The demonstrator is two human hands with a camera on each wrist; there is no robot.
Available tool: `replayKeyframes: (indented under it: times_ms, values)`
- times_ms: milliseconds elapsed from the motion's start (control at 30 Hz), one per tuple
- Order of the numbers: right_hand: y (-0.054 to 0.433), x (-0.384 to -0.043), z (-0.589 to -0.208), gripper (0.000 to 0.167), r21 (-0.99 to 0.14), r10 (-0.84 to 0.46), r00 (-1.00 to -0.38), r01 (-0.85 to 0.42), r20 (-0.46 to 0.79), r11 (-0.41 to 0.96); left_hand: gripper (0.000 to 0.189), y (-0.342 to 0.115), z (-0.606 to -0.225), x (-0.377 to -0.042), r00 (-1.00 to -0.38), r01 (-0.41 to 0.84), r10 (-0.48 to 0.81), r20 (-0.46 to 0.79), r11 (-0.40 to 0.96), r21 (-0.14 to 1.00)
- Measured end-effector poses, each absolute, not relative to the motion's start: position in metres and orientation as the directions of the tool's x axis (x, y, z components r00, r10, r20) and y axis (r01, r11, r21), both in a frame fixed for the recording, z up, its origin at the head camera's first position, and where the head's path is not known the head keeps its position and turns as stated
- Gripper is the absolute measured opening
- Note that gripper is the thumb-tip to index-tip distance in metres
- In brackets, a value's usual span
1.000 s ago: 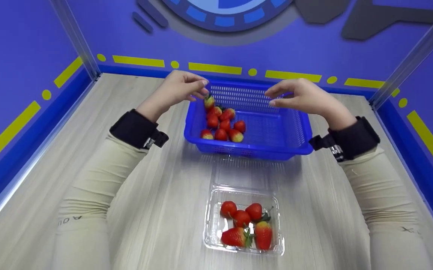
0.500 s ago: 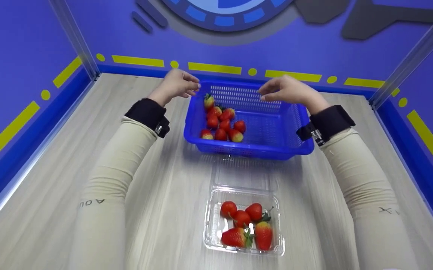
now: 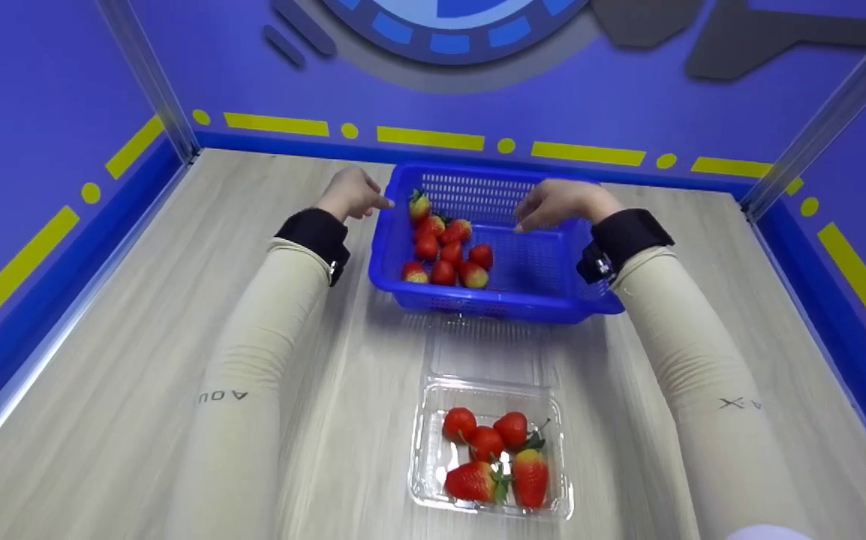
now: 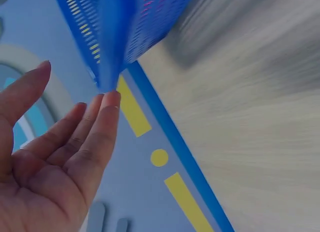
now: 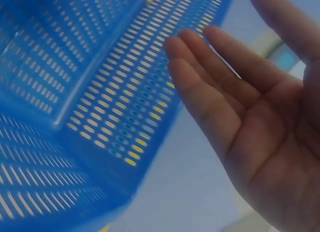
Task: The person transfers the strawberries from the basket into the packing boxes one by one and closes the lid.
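Observation:
My left hand [image 3: 354,193] is at the left rim of a blue plastic basket [image 3: 493,304]. In the left wrist view its fingers [image 4: 100,129] are extended and thumb apart, fingertips at the rim; whether they touch it I cannot tell. Over the right part of the basket hovers my right hand [image 3: 557,202], with loosely bent fingers [image 5: 210,105] that hold nothing. Several strawberries [image 3: 451,253] lie along the basket's left side. In front stands a clear plastic box [image 3: 433,450], lid folded back, with red fruit [image 3: 486,443] and larger strawberries [image 3: 530,480] inside.
A pale wood-grain table [image 3: 268,225] carries both containers. Blue panels with yellow marks [image 3: 430,138] enclose the back and sides, with the back panel close behind the basket. The box's clear lid [image 3: 487,356] lies flat between box and basket.
My right hand has moved left and then down over the basket. My left hand has shifted slightly left and lower, toward the basket's left rim. The fruit stays in place.

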State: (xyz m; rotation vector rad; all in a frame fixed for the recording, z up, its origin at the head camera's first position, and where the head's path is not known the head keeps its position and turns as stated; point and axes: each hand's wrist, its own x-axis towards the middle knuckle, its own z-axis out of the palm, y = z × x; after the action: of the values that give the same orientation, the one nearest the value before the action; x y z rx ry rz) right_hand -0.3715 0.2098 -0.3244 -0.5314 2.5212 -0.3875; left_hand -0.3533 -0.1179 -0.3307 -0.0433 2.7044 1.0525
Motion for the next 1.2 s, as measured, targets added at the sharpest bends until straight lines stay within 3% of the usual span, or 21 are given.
replayKeyframes:
  times_ms: [167,333,433,667,767,933,1067,1200]
  values:
    - [0.202,-0.370,-0.343,0.048,-0.308,-0.428,-0.720,-0.302,-0.546,0.902,0.039,-0.111,-0.345,-0.355,-0.961,-0.142,0.045,-0.273,0.765,0.628]
    - [0.195,-0.374,-0.360,0.049,-0.302,-0.453,-0.613,-0.340,-0.647,0.891,0.019,-0.110,-0.355,-0.359,-0.959,-0.167,0.027,-0.283,0.753,0.636]
    - [0.192,-0.377,-0.368,0.050,-0.323,-0.477,-0.564,-0.356,-0.674,0.877,0.019,-0.111,-0.357,-0.361,-0.958,-0.170,0.026,-0.286,0.751,0.638]
    - [0.188,-0.380,-0.382,0.047,-0.342,-0.496,-0.573,-0.361,-0.653,0.868,0.030,-0.110,-0.358,-0.364,-0.952,-0.196,0.021,-0.307,0.725,0.660]
    - [0.187,-0.380,-0.385,0.046,-0.362,-0.486,-0.552,-0.325,-0.678,0.874,0.021,-0.108,-0.359,-0.364,-0.945,-0.230,0.020,-0.327,0.671,0.705]
    - [0.184,-0.381,-0.389,0.042,-0.376,-0.495,-0.509,-0.324,-0.704,0.868,0.029,-0.108,-0.360,-0.362,-0.931,-0.278,0.022,-0.365,0.606,0.745]
    - [0.178,-0.382,-0.393,0.034,-0.395,-0.508,-0.481,-0.322,-0.715,0.860,0.023,-0.106,-0.358,-0.360,-0.934,-0.261,0.006,-0.356,0.668,0.696]
    - [0.172,-0.381,-0.397,0.024,-0.402,-0.497,-0.460,-0.294,-0.736,0.867,0.029,-0.103,-0.358,-0.359,-0.939,-0.226,-0.010,-0.343,0.770,0.597]
